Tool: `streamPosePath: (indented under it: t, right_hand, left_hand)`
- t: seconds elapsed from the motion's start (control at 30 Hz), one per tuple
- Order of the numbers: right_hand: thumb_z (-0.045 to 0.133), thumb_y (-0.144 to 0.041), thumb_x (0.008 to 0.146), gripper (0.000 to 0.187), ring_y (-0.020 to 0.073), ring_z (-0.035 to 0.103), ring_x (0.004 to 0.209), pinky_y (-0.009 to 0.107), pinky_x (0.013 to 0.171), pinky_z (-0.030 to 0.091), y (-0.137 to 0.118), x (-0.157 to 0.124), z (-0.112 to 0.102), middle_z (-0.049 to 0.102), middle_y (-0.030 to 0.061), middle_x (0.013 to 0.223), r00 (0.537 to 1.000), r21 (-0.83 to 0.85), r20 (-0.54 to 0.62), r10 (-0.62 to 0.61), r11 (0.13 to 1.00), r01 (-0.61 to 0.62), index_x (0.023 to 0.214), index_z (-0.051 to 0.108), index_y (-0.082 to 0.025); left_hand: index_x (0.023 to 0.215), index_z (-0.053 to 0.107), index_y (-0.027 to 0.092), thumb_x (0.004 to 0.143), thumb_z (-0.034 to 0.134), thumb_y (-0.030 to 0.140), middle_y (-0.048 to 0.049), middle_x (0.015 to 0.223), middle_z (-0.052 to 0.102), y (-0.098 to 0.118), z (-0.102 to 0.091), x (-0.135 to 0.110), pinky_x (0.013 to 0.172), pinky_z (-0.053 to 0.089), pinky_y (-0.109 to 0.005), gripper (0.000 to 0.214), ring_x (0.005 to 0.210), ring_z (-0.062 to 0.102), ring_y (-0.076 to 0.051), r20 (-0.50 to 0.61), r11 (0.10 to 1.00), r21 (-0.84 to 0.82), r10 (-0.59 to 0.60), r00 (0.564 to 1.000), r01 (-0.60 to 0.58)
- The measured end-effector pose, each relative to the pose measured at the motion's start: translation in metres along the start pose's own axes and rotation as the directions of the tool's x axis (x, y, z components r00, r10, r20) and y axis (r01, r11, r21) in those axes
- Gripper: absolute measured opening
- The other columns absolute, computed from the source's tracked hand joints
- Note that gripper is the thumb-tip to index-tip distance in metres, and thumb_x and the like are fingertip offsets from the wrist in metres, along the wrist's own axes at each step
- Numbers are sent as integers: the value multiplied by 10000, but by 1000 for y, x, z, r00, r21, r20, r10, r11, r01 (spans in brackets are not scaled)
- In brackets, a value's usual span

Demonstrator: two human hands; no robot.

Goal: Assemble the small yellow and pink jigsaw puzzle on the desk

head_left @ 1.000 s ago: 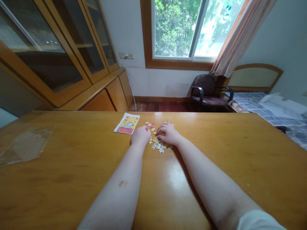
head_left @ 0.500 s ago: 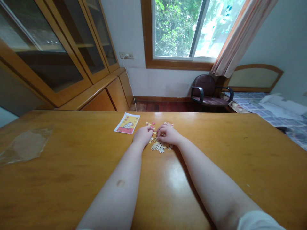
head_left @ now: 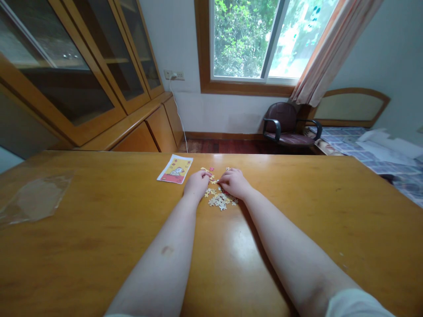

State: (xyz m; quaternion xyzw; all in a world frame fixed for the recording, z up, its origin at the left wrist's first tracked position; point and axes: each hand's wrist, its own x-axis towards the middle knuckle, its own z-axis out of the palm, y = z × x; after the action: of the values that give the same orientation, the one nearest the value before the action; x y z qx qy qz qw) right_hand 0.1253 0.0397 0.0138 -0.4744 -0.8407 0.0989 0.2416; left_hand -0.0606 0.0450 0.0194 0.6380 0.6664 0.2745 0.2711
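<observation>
A small heap of loose jigsaw pieces point(head_left: 220, 200) lies on the wooden table point(head_left: 99, 229) near its far edge. My left hand point(head_left: 196, 182) rests at the heap's left side with its fingers curled and pinched at the pieces. On the heap's right, my right hand point(head_left: 234, 181) has its fingers bent down onto the pieces. The fingertips of both hands nearly meet over the far part of the heap. What each pinch holds is too small to make out. A printed picture card point(head_left: 175, 169) in yellow and red lies just left of my left hand.
A clear plastic bag point(head_left: 35, 199) lies flat at the table's left. Beyond the table stand glass-door wooden cabinets point(head_left: 82, 75), a dark armchair point(head_left: 287, 125) under the window, and a bed point(head_left: 380, 154) at the right.
My left hand has moved right and forward into the pieces, bringing its fingertips close to the right hand's. The right hand has stayed over the heap.
</observation>
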Motion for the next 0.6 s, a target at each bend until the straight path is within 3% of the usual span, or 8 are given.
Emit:
streamPosePath:
  t: [0.1, 0.27, 0.43, 0.6]
  right_hand:
    - [594, -135, 790, 227, 215, 532, 961, 414, 957, 328, -4, -1, -3, 713, 29, 963, 999, 50, 7, -44, 998, 44, 832, 780, -258]
    - [619, -172, 769, 214, 235, 498, 1067, 441, 1011, 320, -7, -2, -2, 680, 1, 1144, 976, 119, 139, -168, 981, 152, 831, 784, -295]
    - [621, -317, 825, 234, 279, 461, 1152, 562, 1086, 212, -10, -1, -1, 635, 37, 1239, 990, -5, 131, -52, 999, 53, 1021, 750, -310]
    - [614, -330, 843, 287, 290, 427, 1223, 604, 1105, 164, -18, -2, -5, 586, 54, 1308, 987, 6, 144, -66, 998, 66, 1113, 709, -318]
  left_hand:
    - [864, 712, 255, 786, 472, 240, -3, 858, 738, -1, 1, 1, 738, 474, -298, 253, 834, 650, -206, -13, 1000, -27, 7, 1000, -7]
    - [862, 708, 248, 794, 468, 252, -8, 854, 735, -2, 1, 1, 721, 467, -289, 250, 819, 644, -202, -24, 1000, -15, -3, 1000, 2]
    - [878, 704, 240, 799, 455, 240, -7, 828, 730, -2, 1, 2, 693, 459, -277, 262, 792, 645, -190, -29, 1000, -23, -17, 999, 16]
    - [911, 698, 240, 815, 442, 233, -27, 881, 737, 2, -2, -1, 702, 469, -278, 273, 827, 655, -202, -49, 999, 47, -20, 999, 22]
